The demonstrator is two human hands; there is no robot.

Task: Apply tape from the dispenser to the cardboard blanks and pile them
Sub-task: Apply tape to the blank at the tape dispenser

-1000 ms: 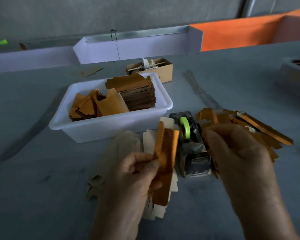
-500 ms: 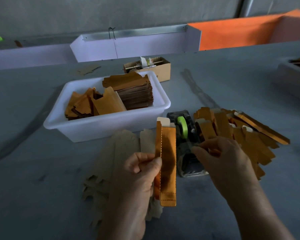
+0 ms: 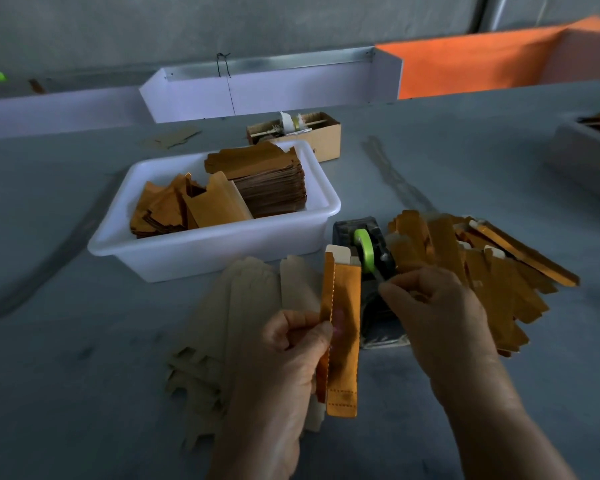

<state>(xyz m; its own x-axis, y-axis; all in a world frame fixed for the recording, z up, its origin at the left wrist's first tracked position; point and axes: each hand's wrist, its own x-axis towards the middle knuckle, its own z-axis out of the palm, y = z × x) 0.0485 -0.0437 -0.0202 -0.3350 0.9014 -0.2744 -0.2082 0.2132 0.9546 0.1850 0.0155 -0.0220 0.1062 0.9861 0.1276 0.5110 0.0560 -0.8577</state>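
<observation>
The left hand (image 3: 291, 337) pinches a folded gold blank (image 3: 343, 327) upright while the right hand (image 3: 433, 306), fingers curled, reaches the dispenser (image 3: 371, 258), probably to pull tape; pressing it across the seam comes next.

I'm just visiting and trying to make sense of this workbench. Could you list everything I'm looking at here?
folded blank: one, shiny orange-gold, held upright in the left hand
tape dispenser: one, dark with a green roll, centre of the table
white tub: one, holding stacked orange-brown blanks, behind the hands
pile of folded blanks: many, orange-gold, right of the dispenser
flat blanks: several, pale beige, on the table under the left hand
small cardboard box: one, brown, behind the tub
table: one, grey
left hand: pinches the folded blank
right hand: fingers curled at the dispenser's front; any tape is too small to see
</observation>
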